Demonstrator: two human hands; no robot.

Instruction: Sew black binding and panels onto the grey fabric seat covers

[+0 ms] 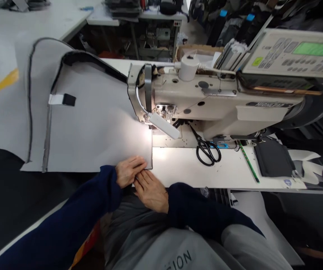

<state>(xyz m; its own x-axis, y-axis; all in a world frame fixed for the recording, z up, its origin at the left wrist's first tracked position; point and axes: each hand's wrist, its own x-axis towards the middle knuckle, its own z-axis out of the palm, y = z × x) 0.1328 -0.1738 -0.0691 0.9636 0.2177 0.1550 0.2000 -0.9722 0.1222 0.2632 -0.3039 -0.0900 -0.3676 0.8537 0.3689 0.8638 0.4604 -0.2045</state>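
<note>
A large light-grey fabric panel (94,123) with dark edging lies on the table, its right part under the head of the sewing machine (184,93). At the panel's near right corner, my left hand (130,171) is closed on the near edge, fingers bent over the fabric. My right hand (151,190) touches it from the near side, its fingers together at the same edge and the thumb hidden. The machine's needle area is hidden behind a white lamp (164,125), which lights the fabric. A black and white tab (63,99) sits on the panel's left part.
Black-handled scissors (208,150) lie on the machine bed's right side. Beyond them are a green striped stick (248,162) and a dark fabric stack (274,157). A control panel (293,52) with a green screen stands above the machine. Yellow tape (1,86) marks the left table.
</note>
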